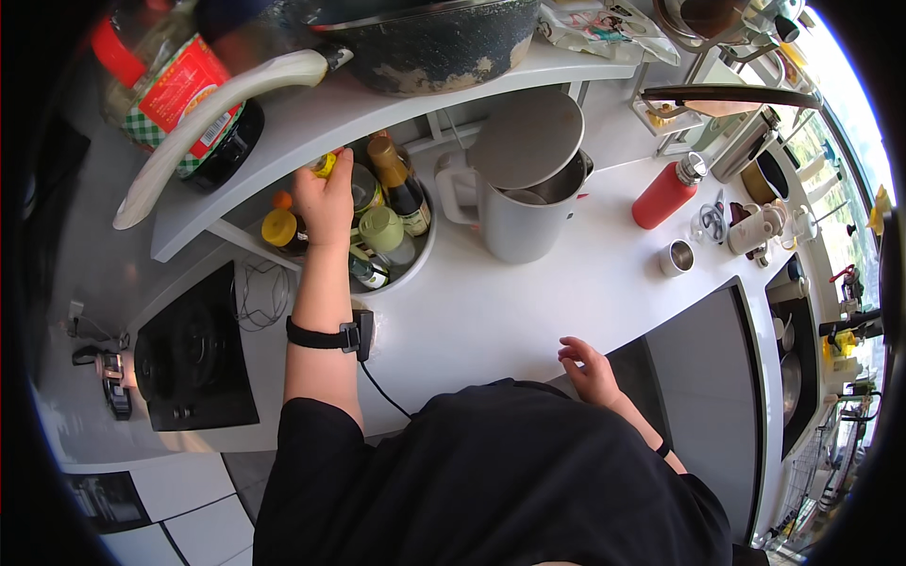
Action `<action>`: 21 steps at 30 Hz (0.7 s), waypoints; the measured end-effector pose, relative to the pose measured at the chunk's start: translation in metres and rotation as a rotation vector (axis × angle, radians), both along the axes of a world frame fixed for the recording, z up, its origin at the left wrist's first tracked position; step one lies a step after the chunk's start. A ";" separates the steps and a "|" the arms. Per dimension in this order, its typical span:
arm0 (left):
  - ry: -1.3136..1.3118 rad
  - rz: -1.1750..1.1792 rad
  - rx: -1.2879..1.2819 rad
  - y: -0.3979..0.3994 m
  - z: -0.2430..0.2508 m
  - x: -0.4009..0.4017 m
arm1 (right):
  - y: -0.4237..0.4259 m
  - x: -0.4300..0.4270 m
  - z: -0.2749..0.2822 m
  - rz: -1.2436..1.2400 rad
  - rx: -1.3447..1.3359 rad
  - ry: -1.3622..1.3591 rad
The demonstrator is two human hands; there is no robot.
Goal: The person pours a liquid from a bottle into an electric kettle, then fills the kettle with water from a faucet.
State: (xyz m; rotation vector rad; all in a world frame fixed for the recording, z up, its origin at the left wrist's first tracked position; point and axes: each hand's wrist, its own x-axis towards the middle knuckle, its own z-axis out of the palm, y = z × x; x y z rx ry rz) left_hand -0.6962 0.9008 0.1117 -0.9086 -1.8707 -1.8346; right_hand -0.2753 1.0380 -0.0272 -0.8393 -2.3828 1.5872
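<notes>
My left hand (324, 201) reaches in under the shelf, over a round white tray (429, 256) of bottles. Its thumb and fingers close around a small container with yellow on it (325, 165), mostly hidden by the hand. Beside it in the tray stand a dark bottle with a gold foil neck (393, 173), a glass container with a green lid (382, 228) and a dark bottle (369, 272) leaning low at the front. A yellow-capped bottle (279, 226) is left of my wrist. My right hand (593, 376) hangs by the counter's front edge, fingers loosely curled and holding nothing.
A large grey pitcher (520, 219) with its lid tilted stands right of the tray. Farther right are a red bottle (664, 196), a steel cup (677, 257) and scissors (713, 225). Overhead, the shelf (425, 99) bears a pan (439, 53). A black cooktop (195, 361) lies left.
</notes>
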 end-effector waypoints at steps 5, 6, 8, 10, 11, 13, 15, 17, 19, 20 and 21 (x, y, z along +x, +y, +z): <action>-0.035 0.043 -0.100 0.008 -0.017 -0.038 | -0.003 0.000 0.005 0.010 -0.066 -0.072; -0.051 0.073 -0.109 0.010 -0.027 -0.049 | -0.002 0.000 0.006 0.010 -0.070 -0.071; -0.072 0.084 -0.122 0.008 -0.037 -0.062 | 0.002 0.001 0.004 0.016 -0.075 -0.052; -0.114 0.056 -0.074 0.011 -0.055 -0.079 | 0.003 0.007 0.000 0.003 -0.083 -0.017; -0.129 0.076 -0.105 0.010 -0.057 -0.085 | 0.005 0.010 -0.004 -0.001 -0.075 -0.001; -0.161 0.060 -0.105 0.023 -0.049 -0.072 | 0.008 0.018 -0.005 -0.019 -0.055 0.011; -0.196 0.074 -0.138 0.024 -0.043 -0.070 | 0.011 0.023 -0.006 -0.032 -0.053 -0.002; -0.317 0.044 -0.176 0.021 -0.041 -0.078 | 0.012 0.027 -0.010 -0.030 -0.025 0.008; -0.318 0.021 -0.164 0.014 -0.036 -0.076 | 0.014 0.026 -0.017 -0.020 -0.006 0.035; -0.381 0.038 -0.178 0.009 -0.033 -0.075 | 0.015 0.026 -0.016 -0.004 0.010 0.031; -0.439 0.076 -0.191 -0.002 -0.027 -0.075 | 0.017 0.027 -0.016 0.005 0.007 0.037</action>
